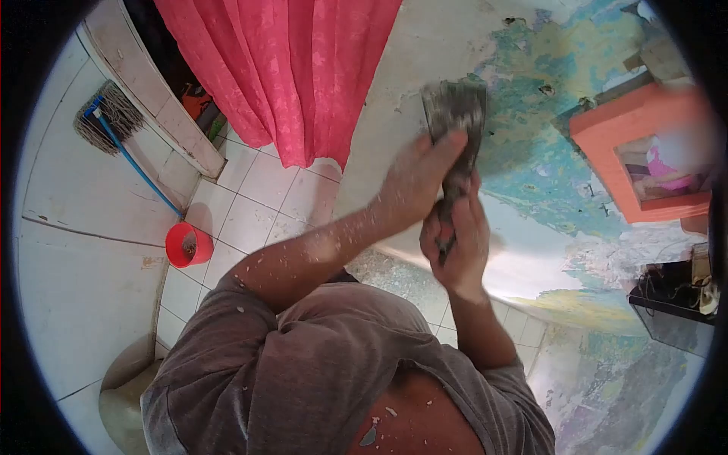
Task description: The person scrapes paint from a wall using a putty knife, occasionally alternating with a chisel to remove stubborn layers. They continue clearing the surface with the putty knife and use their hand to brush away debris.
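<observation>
A wide-bladed scraper (455, 106) is against the peeling wall (523, 121), blurred by motion, its blade pointing up and away from me. My right hand (461, 235) is closed around the lower part of its handle. Higher up, my left hand (417, 178) presses against the scraper near the base of the blade, thumb lying along it; some of its fingers are hidden. Around the blade the wall shows patches of green, yellow and bare grey where paint has come off. Pale flakes cling to my left forearm and my shirt (318, 364).
A pink curtain (280, 68) hangs in a doorway ahead. To the left, a blue-handled mop (114, 121) leans above a red bucket (188, 244) on white floor tiles (254, 178). An orange-framed niche (618, 144) and a dark shelf (667, 296) with cables stand at the right.
</observation>
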`<state>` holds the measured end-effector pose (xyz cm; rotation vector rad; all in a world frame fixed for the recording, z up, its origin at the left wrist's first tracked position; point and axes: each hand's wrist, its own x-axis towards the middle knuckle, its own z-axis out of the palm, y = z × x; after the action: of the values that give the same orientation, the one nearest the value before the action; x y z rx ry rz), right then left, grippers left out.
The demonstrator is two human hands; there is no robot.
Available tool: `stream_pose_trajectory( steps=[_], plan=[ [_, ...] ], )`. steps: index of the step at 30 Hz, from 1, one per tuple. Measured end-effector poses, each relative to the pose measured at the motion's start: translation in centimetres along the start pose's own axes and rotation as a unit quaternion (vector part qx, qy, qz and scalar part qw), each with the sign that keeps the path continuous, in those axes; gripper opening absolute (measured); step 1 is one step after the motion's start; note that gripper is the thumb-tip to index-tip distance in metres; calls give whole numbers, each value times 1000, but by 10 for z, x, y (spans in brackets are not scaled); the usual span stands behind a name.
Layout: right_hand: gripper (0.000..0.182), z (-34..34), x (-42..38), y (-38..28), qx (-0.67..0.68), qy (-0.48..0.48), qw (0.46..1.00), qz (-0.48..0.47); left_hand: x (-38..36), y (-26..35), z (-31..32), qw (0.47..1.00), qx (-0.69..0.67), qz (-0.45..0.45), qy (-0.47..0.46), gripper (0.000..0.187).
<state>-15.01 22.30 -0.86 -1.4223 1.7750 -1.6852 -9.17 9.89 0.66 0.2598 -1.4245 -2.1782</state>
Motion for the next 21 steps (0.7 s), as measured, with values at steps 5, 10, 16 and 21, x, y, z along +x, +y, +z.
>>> stream_pose_trajectory(
  steps=[5,10,16,21],
  plan=[
    [58,6,-17,-15,257,23,952,163,-9,-1,2,999,-3,45,15,51],
    [56,11,10,-19,300,-3,941,154,1,23,-2,999,38,31,12,48],
    [29,19,-13,-3,-15,50,998,-16,-8,22,-5,979,142,134,54,44],
    [37,21,3,2,-216,67,957,-182,5,32,-6,999,36,25,0,45]
  ],
)
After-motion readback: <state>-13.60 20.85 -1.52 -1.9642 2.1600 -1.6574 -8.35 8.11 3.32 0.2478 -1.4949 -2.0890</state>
